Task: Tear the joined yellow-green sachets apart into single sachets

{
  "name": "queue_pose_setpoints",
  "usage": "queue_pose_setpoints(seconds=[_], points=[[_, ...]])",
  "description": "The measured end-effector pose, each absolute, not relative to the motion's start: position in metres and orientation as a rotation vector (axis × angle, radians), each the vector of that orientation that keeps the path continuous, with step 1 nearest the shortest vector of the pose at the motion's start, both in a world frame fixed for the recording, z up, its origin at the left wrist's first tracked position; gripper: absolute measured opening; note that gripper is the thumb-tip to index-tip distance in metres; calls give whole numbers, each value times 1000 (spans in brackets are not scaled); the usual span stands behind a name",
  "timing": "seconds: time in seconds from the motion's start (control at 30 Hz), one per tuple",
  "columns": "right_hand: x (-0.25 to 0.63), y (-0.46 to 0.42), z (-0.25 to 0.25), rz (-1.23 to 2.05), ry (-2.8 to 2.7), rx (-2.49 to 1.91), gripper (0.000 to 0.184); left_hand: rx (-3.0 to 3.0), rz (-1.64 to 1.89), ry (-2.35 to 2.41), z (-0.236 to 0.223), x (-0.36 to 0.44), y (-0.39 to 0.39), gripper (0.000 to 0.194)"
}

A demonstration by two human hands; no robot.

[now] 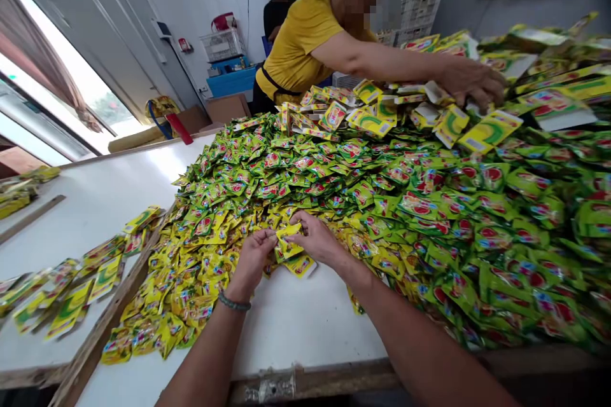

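Note:
My left hand pinches the left edge of a small yellow packet. The fingers of my right hand are closed on its right side, so both hands hold it. Just under it lies a yellow box with a white edge, partly covered by the packet and my fingers. Around my hands spread many loose yellow sachets. Behind them rises a heap of green sachets with red fruit pictures.
Flattish yellow boxes are piled on the green heap, where a co-worker in a yellow shirt reaches in. More boxes lie beyond a wooden strip on the left. Another person is at the back. A wooden edge borders the white table.

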State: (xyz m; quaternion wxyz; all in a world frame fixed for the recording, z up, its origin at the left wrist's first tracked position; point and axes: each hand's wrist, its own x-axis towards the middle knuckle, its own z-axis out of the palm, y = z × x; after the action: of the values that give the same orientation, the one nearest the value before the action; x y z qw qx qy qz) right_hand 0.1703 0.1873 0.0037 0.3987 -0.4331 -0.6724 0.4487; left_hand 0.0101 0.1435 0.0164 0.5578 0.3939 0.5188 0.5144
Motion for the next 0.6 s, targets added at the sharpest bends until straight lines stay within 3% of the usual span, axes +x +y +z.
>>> queue_pose_setpoints(seconds=[0.17,0.37,0.47,0.6], points=[[168,187,0,1114,-1671,-1121,31,897,1186,1120,20,7,140,32],[167,181,8,1659,-1467,-936,37,1011,1236,1159,20,3,142,37],[172,184,11,1494,-1481,-1016,30,1313,1229,1284,24,0,139,46],[182,196,13,1088,-1409,-1226,26,2090,874,1400,23,-1,135,86]])
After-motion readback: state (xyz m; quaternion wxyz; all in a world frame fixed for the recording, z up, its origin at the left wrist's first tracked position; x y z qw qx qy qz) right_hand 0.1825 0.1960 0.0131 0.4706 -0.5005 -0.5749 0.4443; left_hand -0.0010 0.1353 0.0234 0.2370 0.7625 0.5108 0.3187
